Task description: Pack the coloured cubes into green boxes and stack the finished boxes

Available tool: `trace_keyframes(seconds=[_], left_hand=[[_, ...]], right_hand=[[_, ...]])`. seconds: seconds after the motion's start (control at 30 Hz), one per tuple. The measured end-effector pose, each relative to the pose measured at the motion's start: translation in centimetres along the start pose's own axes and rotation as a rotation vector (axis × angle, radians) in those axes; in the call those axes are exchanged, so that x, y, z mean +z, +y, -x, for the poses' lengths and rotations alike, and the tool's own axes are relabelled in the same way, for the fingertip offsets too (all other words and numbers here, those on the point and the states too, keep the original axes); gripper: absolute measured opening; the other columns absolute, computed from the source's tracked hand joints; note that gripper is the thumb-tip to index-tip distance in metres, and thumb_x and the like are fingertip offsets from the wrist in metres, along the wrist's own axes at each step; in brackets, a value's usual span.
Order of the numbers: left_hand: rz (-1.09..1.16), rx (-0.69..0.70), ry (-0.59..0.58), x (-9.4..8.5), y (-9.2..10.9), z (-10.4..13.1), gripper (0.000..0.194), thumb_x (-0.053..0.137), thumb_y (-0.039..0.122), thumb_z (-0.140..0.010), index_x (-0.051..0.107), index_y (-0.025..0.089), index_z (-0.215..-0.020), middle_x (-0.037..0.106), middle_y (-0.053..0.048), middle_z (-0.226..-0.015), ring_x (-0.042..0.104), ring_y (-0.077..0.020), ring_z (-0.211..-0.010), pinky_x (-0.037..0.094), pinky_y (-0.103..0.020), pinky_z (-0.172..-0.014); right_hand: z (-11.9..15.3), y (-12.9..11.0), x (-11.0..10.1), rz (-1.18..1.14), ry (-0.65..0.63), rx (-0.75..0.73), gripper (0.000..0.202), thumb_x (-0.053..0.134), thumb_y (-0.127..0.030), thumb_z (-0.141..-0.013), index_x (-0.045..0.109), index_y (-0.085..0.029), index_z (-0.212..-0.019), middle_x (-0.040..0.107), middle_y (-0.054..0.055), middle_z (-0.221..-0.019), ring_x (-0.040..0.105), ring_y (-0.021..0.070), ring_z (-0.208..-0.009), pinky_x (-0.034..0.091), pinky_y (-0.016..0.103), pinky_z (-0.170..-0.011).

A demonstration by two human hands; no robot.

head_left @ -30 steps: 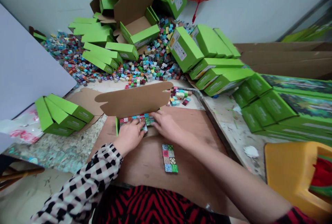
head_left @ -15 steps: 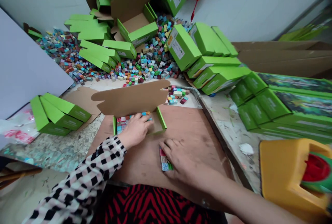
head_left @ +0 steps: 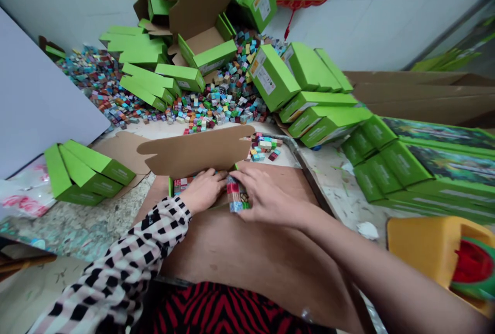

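Note:
A shallow green cardboard box [head_left: 170, 186] lies open before me, its brown lid [head_left: 197, 152] raised at the back. Rows of small patterned cubes [head_left: 180, 185] show inside at its left. My left hand [head_left: 204, 190] rests over these cubes, fingers stretched forward and holding nothing that I can see. At the box's right end, my right hand [head_left: 266, 197] grips a small block of colourful cubes [head_left: 234, 196] between thumb and fingers. That block is raised from the board and tilted. The right hand and the block hide most of the box's right part.
Beneath the box is a brown board [head_left: 232, 251]. Loose cubes [head_left: 266, 144] lie just behind it, with a large heap of cubes [head_left: 216, 99] and green boxes [head_left: 274, 76] beyond. Stacked printed boxes [head_left: 410, 169] and a yellow container [head_left: 417, 246] stand at right.
My right hand has lifted the block of cubes off the board and carried it forward and left to the box. My left hand stays over the box. The view has shifted slightly.

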State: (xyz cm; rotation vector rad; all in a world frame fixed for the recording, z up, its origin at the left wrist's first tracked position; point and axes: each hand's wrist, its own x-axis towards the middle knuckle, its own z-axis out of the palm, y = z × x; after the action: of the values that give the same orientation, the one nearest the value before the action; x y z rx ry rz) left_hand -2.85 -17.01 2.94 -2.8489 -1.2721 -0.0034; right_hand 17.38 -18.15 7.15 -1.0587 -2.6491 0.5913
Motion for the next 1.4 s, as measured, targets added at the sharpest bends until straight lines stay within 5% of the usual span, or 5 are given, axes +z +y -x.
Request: trace_keyframes(seconds=[0.1,0.23,1.4], left_hand=[[-0.023,-0.004,-0.015,0.1,-0.1,-0.1,0.025,0.041,0.016,-0.091,0.066,0.015,-0.088,0.065,-0.009,-0.09,0.051,-0.0232,-0.087,0.043,-0.036,-0.075],[-0.017,-0.004,-0.004,0.3,-0.3,0.0,0.026,0.041,0.016,-0.091,0.066,0.014,-0.083,0.064,-0.008,-0.09,0.05,-0.0231,-0.088,0.043,-0.036,-0.075],[0.016,0.023,0.072,0.7,-1.5,-0.1,0.024,0.047,0.031,-0.093,0.067,0.019,-0.09,0.069,-0.002,-0.095,0.055,-0.0159,-0.079,0.039,-0.032,-0.077]], right_hand=[[-2.7,2.0,0.4,0.036,0.011,-0.043,0.079,0.07,-0.036,-0.06,0.046,-0.009,-0.13,0.052,0.018,-0.119,0.048,0.0322,-0.109,0.037,0.047,-0.095],[-4.3,3.3,1.4,0.025,-0.024,-0.034,0.077,0.071,-0.04,-0.058,0.05,-0.009,-0.126,0.056,0.017,-0.114,0.053,0.0311,-0.104,0.039,0.044,-0.092],[-4.7,2.0,-0.1,0.236,-0.177,-0.042,0.07,0.068,-0.036,-0.061,0.051,-0.007,-0.122,0.055,0.018,-0.114,0.052,0.0308,-0.101,0.04,0.043,-0.09]])
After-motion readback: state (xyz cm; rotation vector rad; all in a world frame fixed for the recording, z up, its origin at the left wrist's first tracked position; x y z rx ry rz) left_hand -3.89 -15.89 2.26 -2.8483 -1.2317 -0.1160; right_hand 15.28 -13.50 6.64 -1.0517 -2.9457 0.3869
